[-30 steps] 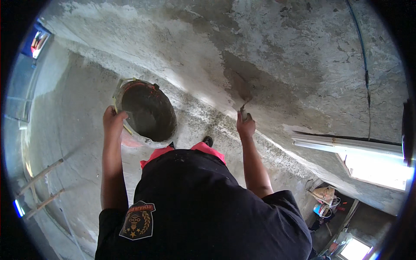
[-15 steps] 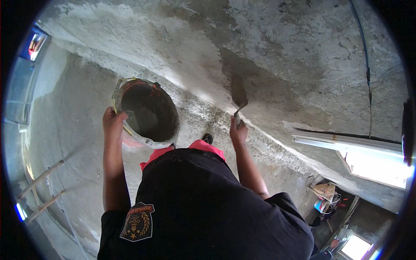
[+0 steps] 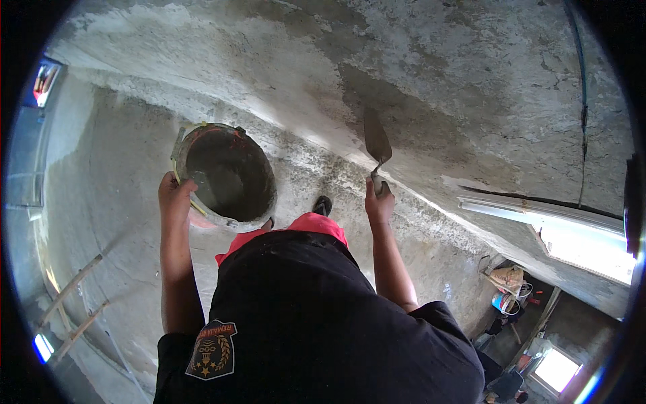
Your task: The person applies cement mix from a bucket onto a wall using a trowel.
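Gripping the bucket at left, the left hand could spill mortar if that one-sided hold slips; the right hand, closed round the trowel near the right wall, might gouge it by tilting steeply.

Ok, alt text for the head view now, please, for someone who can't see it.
A person's left hand grips a bucket of grey mortar at its left edge, while the right hand holds a trowel by its handle, blade in front of a darker patch on a rough grey wall; contact is unclear. The wearer's black T-shirt fills the lower middle.
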`<action>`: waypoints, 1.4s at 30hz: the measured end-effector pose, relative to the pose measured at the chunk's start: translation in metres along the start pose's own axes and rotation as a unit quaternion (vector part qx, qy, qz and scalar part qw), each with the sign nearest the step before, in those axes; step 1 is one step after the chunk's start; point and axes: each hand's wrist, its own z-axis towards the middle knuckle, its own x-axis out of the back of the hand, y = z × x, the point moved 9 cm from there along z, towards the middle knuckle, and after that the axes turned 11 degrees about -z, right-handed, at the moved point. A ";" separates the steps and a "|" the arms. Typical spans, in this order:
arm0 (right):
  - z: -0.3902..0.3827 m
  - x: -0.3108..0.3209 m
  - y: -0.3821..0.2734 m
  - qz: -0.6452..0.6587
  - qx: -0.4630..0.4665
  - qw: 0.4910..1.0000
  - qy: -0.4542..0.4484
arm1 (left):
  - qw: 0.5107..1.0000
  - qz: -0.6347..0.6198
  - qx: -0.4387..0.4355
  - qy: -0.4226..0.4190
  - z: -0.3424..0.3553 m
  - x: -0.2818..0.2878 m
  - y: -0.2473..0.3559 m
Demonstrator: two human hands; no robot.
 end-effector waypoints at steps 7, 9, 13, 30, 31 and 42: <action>0.039 0.015 -0.045 -0.128 0.128 0.983 0.029 | 1.000 0.015 0.014 -0.024 0.009 -0.002 0.007; 0.063 0.023 -0.029 -0.124 0.092 0.986 0.067 | 0.999 0.026 0.019 -0.033 0.012 -0.003 0.008; 0.042 -0.002 0.037 -0.193 0.007 0.980 0.047 | 0.998 0.038 0.018 -0.037 0.016 -0.008 0.017; -0.023 -0.028 0.020 -0.068 -0.046 0.987 0.138 | 0.995 0.077 0.027 -0.064 0.059 -0.012 0.007; -0.023 -0.024 0.010 -0.068 -0.048 0.987 0.138 | 0.994 0.070 0.030 -0.077 0.063 -0.011 0.004; -0.012 -0.025 0.007 -0.027 -0.079 0.992 0.098 | 0.990 0.052 0.020 -0.129 0.081 -0.027 0.000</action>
